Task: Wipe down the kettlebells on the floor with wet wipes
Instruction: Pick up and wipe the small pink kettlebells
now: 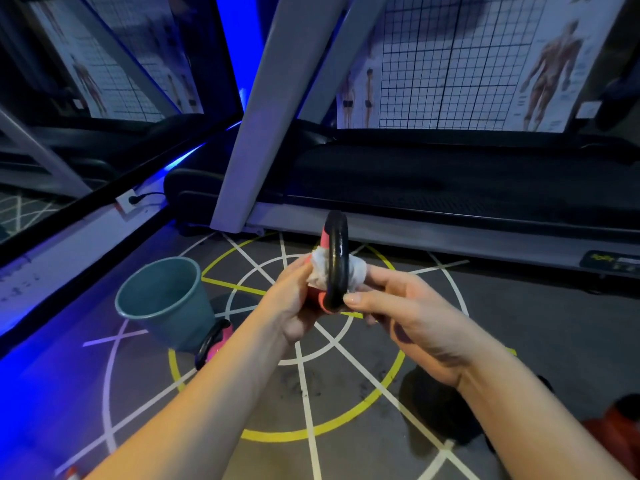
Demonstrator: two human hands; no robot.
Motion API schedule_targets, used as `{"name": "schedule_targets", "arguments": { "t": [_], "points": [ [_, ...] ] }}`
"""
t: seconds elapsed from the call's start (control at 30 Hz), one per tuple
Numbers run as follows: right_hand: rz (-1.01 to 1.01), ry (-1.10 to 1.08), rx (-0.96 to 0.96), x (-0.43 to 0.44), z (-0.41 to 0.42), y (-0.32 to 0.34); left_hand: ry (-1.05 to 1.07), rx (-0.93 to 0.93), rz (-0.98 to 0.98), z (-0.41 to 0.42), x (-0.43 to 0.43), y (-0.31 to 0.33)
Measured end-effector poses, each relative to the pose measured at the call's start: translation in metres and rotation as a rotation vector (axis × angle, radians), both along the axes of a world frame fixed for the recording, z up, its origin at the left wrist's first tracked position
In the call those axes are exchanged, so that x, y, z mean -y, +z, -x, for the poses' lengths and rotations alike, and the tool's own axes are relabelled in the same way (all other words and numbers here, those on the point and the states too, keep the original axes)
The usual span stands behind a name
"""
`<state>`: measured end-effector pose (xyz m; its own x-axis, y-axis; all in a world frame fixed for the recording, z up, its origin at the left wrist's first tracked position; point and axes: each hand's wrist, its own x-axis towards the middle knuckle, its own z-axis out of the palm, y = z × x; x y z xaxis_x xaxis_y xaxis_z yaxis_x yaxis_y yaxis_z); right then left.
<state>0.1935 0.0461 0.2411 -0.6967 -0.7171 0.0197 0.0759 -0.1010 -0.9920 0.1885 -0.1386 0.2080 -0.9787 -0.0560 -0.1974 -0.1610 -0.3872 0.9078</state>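
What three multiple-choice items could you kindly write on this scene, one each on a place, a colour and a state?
1. Where is the bucket?
A. On the treadmill belt
B. On the floor, beside the second kettlebell
C. Upside down on a shelf

2. What colour is the wipe?
A. White
B. Green
C. Black

3. What is the state of the held kettlebell?
A. Lying on the floor
B. Sitting inside the bucket
C. Lifted, gripped by the left hand and the right hand

Answers: B, since the bucket stands upright on the marked floor next to a pink kettlebell; A, since the crumpled wipe around the black handle is white; C, since both hands hold it well above the floor lines.
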Motion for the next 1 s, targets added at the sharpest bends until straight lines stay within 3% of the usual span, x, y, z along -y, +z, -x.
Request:
{"name": "schedule_targets", "arguments": {
  "t": [0.23,0.47,0.6,0.73,0.8,0.93,1.0],
  "points": [
    [-0.067,0.131,0.138,-0.006,-0.005,0.003,0.050,-0.008,0.013,0.004,0.006,0.000],
    [-0.172,0.013,-0.097,0.007,0.001,-0.004,-0.062,0.034,-0.081,-0.002,-0.006,0.013],
    [-0.165,-0.068,-0.127,0.010,0.005,-0.007,-0.027,0.150,-0.063,-0.002,-0.007,0.007],
    [-0.119,-0.079,-0.149,0.010,0.006,-0.009,-0.022,0.134,-0.073,-0.007,-0.012,0.015],
    [-0.152,-0.156,-0.265,0.011,0.007,-0.013,-0.040,0.101,-0.085,-0.007,-0.014,0.016],
    [-0.392,-0.306,-0.670,0.012,0.013,-0.024,0.009,0.099,-0.124,-0.014,-0.018,0.023],
    [-0.452,-0.300,-0.714,0.011,0.015,-0.026,0.015,0.111,-0.124,-0.016,-0.021,0.026]
  ]
}}
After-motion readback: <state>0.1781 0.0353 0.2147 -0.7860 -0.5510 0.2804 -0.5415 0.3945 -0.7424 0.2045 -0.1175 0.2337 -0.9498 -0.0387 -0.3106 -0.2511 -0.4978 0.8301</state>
